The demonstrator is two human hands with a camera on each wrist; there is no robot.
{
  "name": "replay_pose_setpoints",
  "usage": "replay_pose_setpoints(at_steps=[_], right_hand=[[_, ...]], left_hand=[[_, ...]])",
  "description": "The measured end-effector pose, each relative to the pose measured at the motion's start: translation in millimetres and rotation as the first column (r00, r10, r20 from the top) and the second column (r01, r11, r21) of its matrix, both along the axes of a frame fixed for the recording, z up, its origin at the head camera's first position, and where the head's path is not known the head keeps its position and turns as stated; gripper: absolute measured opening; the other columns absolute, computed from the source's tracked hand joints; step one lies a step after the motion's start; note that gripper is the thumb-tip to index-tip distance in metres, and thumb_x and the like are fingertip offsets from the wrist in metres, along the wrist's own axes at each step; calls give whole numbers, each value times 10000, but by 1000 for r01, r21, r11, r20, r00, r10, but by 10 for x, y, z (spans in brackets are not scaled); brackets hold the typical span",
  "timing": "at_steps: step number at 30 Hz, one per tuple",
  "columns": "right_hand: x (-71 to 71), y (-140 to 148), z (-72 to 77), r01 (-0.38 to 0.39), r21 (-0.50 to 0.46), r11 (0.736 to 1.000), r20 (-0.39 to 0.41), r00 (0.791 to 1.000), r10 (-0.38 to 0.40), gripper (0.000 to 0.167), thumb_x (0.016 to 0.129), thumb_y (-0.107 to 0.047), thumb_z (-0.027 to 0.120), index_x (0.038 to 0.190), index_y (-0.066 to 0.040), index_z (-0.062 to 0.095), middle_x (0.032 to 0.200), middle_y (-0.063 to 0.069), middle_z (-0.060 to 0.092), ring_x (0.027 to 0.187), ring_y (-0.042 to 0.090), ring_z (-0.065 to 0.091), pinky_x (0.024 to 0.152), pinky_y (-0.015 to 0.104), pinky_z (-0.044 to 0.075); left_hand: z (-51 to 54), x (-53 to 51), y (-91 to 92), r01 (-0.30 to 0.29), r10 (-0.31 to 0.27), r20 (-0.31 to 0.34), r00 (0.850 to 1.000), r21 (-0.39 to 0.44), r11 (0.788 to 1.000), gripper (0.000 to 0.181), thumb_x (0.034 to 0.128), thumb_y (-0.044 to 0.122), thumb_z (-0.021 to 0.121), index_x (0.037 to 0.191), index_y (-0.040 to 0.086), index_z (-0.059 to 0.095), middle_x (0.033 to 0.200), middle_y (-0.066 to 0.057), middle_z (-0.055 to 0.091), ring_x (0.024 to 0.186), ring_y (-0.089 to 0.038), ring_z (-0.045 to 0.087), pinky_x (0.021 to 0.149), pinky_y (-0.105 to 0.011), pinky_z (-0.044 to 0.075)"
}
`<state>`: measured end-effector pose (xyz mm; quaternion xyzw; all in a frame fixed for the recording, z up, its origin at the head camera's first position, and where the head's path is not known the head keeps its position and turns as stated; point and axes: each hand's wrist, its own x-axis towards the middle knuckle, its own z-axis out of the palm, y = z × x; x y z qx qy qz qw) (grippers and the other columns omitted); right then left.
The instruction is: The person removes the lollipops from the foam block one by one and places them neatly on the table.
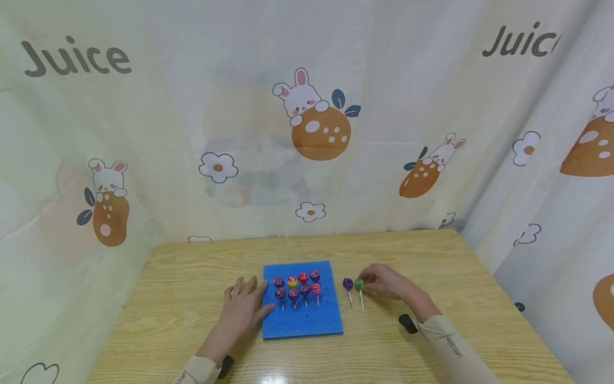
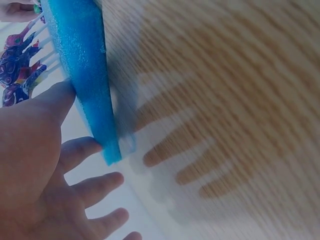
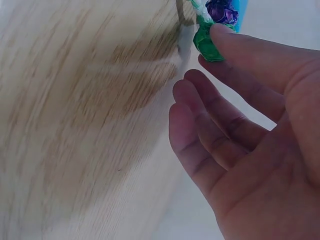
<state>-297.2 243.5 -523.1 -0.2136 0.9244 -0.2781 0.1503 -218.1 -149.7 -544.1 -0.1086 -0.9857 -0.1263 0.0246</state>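
In my head view, the person's left hand [image 1: 240,305] lies at the left side of the blue foam board [image 1: 302,325], fingers straight and spread, gripping nothing; my left wrist view shows its thumb and index fingertip touching the board's edge. The right hand [image 1: 387,282] pinches the green lollipop [image 1: 359,284] by its wrapped head between thumb and index finger, the other three fingers loosely bent and holding nothing.

Nearest me are the beige sleeves [image 1: 448,344] on both forearms. The green lollipop is to the right of the board, its long axis running nearly near-to-far: I see the white stick pointing back toward the person, slightly rightward, the head at the far end. I cannot tell whether it is lifted off the wooden table [image 1: 384,354]. Just left of it, the purple lollipop [image 1: 348,285] points much the same way, its stick toward the person.

On the board I count eight lollipops standing heads up in two rows of four, among them a pink lollipop [image 1: 315,288] and a yellow-and-red lollipop [image 1: 292,281]. Behind the table hangs a pale curtain [image 1: 249,112] printed with rabbits, fruit and flowers.
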Motion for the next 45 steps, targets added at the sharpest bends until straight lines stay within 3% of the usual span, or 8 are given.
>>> replay_pose_setpoints(at_steps=[14,26,45], right_hand=[[-51,-10,-20,-48,34,998,-30,998,49,268,969,-146,669,1202,-16,702,1093,97,688,994,249,668,842,405,564],[-16,-28,6,-13,24,1000,26,1000,12,354,977,-109,646,1290,54,621,1147,137,693,1053,290,662,868,423,568],[-1,-44,69,-4,0,1000,2,1000,4,394,994,-123,621,1344,51,579,1187,177,632,1041,286,641,827,409,558]], left_hand=[[0,-12,-7,-2,2,4,1000,-3,1000,625,943,540,627,1447,177,560,1522,-182,485,1445,-501,335,1114,-687,298],[-32,-6,-15,0,0,-7,1000,-2,1000,622,945,542,622,1447,179,560,1524,-180,483,1447,-495,336,1116,-680,301],[-57,-32,-22,-3,3,-2,1000,-11,1000,629,945,556,615,1452,189,555,1528,-177,480,1454,-493,325,1124,-680,292]])
